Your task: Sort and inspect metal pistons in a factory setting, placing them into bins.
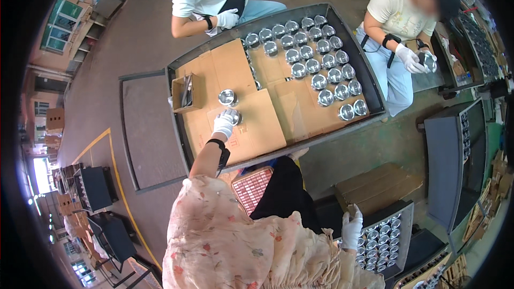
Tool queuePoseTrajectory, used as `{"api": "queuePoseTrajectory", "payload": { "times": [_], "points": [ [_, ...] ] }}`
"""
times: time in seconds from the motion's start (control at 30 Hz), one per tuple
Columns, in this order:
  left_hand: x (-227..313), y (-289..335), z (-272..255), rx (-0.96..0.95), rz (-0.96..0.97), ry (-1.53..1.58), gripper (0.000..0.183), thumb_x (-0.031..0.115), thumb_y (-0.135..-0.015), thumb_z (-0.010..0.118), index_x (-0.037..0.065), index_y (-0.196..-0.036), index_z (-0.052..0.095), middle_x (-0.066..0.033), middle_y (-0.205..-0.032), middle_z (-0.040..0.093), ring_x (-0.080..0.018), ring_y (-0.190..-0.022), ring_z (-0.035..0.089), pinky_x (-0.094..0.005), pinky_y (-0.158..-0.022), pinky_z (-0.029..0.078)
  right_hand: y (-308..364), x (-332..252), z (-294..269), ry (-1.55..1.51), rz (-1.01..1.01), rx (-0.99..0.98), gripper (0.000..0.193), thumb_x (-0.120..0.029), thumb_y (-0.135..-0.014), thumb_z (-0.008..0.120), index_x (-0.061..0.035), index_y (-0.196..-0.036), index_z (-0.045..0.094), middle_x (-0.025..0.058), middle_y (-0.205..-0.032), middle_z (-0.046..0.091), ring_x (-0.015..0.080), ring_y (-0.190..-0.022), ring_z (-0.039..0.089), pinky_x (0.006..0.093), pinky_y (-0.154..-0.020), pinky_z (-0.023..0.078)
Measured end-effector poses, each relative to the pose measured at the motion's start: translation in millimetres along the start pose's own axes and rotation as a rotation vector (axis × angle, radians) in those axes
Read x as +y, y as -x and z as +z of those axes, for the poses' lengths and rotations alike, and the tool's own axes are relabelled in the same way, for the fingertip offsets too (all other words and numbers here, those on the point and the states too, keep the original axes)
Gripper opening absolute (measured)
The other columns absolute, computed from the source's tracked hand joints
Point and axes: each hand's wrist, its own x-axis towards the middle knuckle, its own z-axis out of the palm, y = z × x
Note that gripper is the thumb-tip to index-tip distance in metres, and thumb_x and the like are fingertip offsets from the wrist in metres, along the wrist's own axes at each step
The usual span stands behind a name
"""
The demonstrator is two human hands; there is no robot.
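My left hand (224, 124), in a white glove, grips a shiny metal piston (235, 117) standing on the cardboard in the table tray. Just beyond it stands another piston (227, 97), apart from my fingers. Down at my right side, my gloved right hand (352, 229) has its fingers stretched up and slightly apart, with nothing visible in them. It is beside a lower tray (405, 235) holding rows of similar pistons, close to the edge of a brown cardboard sheet (380, 186). Whether it touches the sheet I cannot tell.
The dark-rimmed table (257, 152) holds many pistons in rows at its far right. A small cardboard box (186, 93) with dark tools sits at its left. Two co-workers stand or sit beyond; the right one holds a piston (428, 61). A red-patterned stool (251, 190) is near my legs.
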Motion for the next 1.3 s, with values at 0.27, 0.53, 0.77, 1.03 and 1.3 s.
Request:
{"api": "queuePoseTrajectory", "payload": {
  "times": [0.27,0.53,0.77,1.03,1.3],
  "points": [
    [3.9,-35.4,51.9,-0.085,0.052,-0.364,0.023,0.016,-0.086,0.054,0.012,-0.108,0.062,-0.0083,-0.105,0.063,-0.0252,-0.105,0.058,-0.0455,-0.080,0.047,-56.6,-52.3,9.9,0.018,0.151,-0.157,0.041,-0.005,-0.089,0.062,0.0016,-0.128,0.052,0.0182,-0.114,0.059,0.0220,-0.088,0.063,0.0326,-0.075,0.053],
    [0.9,-35.2,39.2,-0.075,-0.153,-0.194,0.047,0.009,-0.087,0.045,0.000,-0.133,0.046,-0.0197,-0.136,0.050,-0.0319,-0.126,0.048,-0.0511,-0.106,0.034,-81.4,-70.7,15.0,0.113,0.039,-0.137,0.036,-0.006,-0.089,0.061,0.0022,-0.124,0.055,0.0195,-0.118,0.058,0.0291,-0.103,0.063,0.0352,-0.086,0.052],
    [17.3,-99.5,2.1,0.336,-0.307,1.310,0.017,-0.001,-0.086,0.047,0.005,-0.071,0.054,-0.0026,-0.068,0.049,-0.0134,-0.068,0.049,-0.0304,-0.060,0.042,-74.8,-80.0,11.1,0.042,0.224,-0.076,0.035,-0.005,-0.087,0.061,-0.0009,-0.122,0.057,0.0183,-0.119,0.058,0.0265,-0.086,0.067,0.0336,-0.074,0.055],
    [55.1,-78.0,43.0,0.826,0.032,0.639,0.017,0.023,-0.094,0.054,0.010,-0.095,0.066,-0.0062,-0.082,0.060,-0.0180,-0.068,0.052,-0.0331,-0.064,0.046,5.8,-43.8,6.4,0.060,0.623,0.211,0.033,-0.019,-0.086,0.059,-0.0068,-0.116,0.063,0.0178,-0.118,0.062,0.0383,-0.101,0.062,0.0441,-0.090,0.051],
    [283.2,-41.0,-33.5,-0.018,1.016,0.328,0.022,0.025,-0.070,0.071,0.010,-0.082,0.060,-0.0032,-0.079,0.059,-0.0207,-0.077,0.057,-0.0321,-0.075,0.046,96.2,-34.2,23.8,-0.216,0.643,0.423,0.037,-0.024,-0.086,0.055,-0.0067,-0.117,0.064,0.0151,-0.113,0.064,0.0325,-0.103,0.063,0.0422,-0.089,0.051]
  ]
}}
